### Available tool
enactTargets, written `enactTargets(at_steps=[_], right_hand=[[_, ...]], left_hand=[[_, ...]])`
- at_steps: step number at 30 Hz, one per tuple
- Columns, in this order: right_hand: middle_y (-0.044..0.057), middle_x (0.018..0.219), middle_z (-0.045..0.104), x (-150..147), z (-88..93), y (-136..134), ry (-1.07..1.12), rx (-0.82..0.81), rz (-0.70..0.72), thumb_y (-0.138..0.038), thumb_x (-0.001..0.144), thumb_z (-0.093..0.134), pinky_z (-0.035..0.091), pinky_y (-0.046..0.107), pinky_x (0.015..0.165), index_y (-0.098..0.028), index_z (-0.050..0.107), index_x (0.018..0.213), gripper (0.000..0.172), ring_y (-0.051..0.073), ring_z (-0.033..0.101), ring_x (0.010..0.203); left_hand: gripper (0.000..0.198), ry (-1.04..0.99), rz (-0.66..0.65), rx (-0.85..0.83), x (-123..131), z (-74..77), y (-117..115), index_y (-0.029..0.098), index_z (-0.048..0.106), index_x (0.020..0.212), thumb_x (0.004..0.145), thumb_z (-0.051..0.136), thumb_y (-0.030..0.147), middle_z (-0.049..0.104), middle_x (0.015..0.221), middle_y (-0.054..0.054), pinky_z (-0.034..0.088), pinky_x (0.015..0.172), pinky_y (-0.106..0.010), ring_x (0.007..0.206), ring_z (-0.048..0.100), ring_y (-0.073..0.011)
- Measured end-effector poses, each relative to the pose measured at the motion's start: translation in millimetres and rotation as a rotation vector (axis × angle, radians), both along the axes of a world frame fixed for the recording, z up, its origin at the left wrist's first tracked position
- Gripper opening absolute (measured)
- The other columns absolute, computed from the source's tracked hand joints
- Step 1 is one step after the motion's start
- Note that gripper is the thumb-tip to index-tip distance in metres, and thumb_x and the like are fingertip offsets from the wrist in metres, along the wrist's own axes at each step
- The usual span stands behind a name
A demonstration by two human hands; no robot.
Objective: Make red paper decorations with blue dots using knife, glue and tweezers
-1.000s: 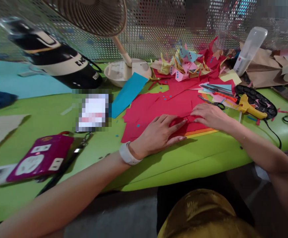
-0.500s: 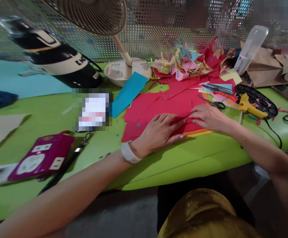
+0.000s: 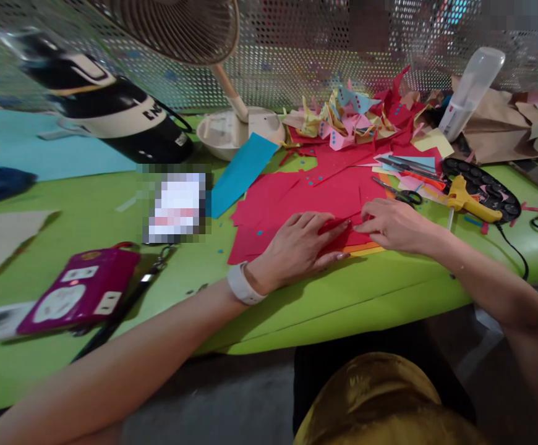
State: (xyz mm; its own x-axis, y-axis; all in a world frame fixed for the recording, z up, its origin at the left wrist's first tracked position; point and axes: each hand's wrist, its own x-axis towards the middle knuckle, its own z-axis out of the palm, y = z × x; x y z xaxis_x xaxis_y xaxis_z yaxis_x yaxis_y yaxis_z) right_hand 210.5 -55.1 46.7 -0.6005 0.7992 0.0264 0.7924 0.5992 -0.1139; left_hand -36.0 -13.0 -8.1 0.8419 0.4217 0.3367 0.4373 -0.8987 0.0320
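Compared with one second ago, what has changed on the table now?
Only the right hand shifted slightly toward the person on the red paper, bringing its fingers level with those of the left hand. Nothing was taken or released. Both hands still press the paper flat; scissors and glue gun stayed put.

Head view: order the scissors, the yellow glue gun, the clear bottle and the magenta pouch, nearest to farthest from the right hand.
1. Scissors, just beyond the right hand.
2. Yellow glue gun, to its right.
3. Clear bottle, far back right.
4. Magenta pouch, far left.
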Motion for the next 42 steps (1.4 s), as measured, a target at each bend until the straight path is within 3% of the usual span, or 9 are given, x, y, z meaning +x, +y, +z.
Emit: enactTargets(at_steps=[7, 15, 21, 26, 31, 42], right_hand=[[0.01, 0.104, 0.07, -0.8, -1.0, 0.4, 0.009, -0.033, -0.023, -0.015, 0.09, 0.054, 0.047, 0.036, 0.084, -0.024, 0.079, 0.105, 0.031, 0.023, 0.061, 0.096], [0.009, 0.106, 0.069, -0.4, -2.1, 1.6, 0.021, -0.039, -0.034, -0.014, 0.09, 0.054, 0.046, 0.033, 0.082, -0.023, 0.079, 0.104, 0.03, 0.022, 0.061, 0.095], [0.01, 0.104, 0.069, -0.9, -3.9, 0.9, 0.023, -0.011, -0.04, -0.015, 0.091, 0.052, 0.045, 0.033, 0.081, -0.02, 0.077, 0.106, 0.029, 0.022, 0.062, 0.095], [0.01, 0.104, 0.07, -6.2, -9.7, 4.3, 0.153, 0.015, -0.222, -0.017, 0.093, 0.051, 0.043, 0.029, 0.076, -0.017, 0.072, 0.105, 0.025, 0.02, 0.063, 0.095], [0.005, 0.091, 0.072, -8.9, -18.2, 11.6, 0.288, -0.11, -0.395, -0.022, 0.09, 0.058, 0.04, 0.027, 0.07, -0.018, 0.069, 0.097, 0.014, 0.016, 0.063, 0.08], [0.001, 0.083, 0.071, -6.7, -18.3, 21.2, 0.36, -0.339, -0.456, -0.027, 0.082, 0.071, 0.039, 0.024, 0.065, -0.018, 0.068, 0.094, 0.015, 0.014, 0.062, 0.073]], left_hand=[[0.064, 0.013, -0.099, 0.073, -1.0, 6.8, -7.1, 0.015, 0.066, 0.13, 0.103, 0.029, 0.06, 0.067, 0.124, -0.016, 0.048, 0.094, -0.044, 0.109, 0.062, -0.0303], [0.068, 0.061, -0.077, 0.055, 0.0, 4.9, -7.9, 0.014, 0.062, 0.135, 0.103, 0.026, 0.062, 0.067, 0.122, -0.016, 0.049, 0.088, -0.041, 0.104, 0.064, -0.0293], [0.069, 0.045, -0.063, 0.049, 0.0, 5.5, -8.2, 0.014, 0.064, 0.133, 0.103, 0.023, 0.061, 0.065, 0.126, -0.017, 0.046, 0.095, -0.043, 0.113, 0.06, -0.0313], [0.069, 0.051, -0.058, -0.015, -0.1, 7.8, -7.3, 0.018, 0.062, 0.138, 0.102, 0.024, 0.064, 0.066, 0.124, -0.016, 0.047, 0.093, -0.044, 0.11, 0.06, -0.0314], [0.069, 0.053, -0.088, -0.026, -0.1, 8.3, -5.6, 0.017, 0.06, 0.139, 0.103, 0.023, 0.062, 0.065, 0.126, -0.017, 0.048, 0.093, -0.045, 0.112, 0.06, -0.0322], [0.067, 0.053, -0.086, -0.039, -1.1, 5.3, -1.7, 0.016, 0.064, 0.134, 0.102, 0.026, 0.061, 0.064, 0.127, -0.018, 0.048, 0.098, -0.047, 0.116, 0.059, -0.0326]])
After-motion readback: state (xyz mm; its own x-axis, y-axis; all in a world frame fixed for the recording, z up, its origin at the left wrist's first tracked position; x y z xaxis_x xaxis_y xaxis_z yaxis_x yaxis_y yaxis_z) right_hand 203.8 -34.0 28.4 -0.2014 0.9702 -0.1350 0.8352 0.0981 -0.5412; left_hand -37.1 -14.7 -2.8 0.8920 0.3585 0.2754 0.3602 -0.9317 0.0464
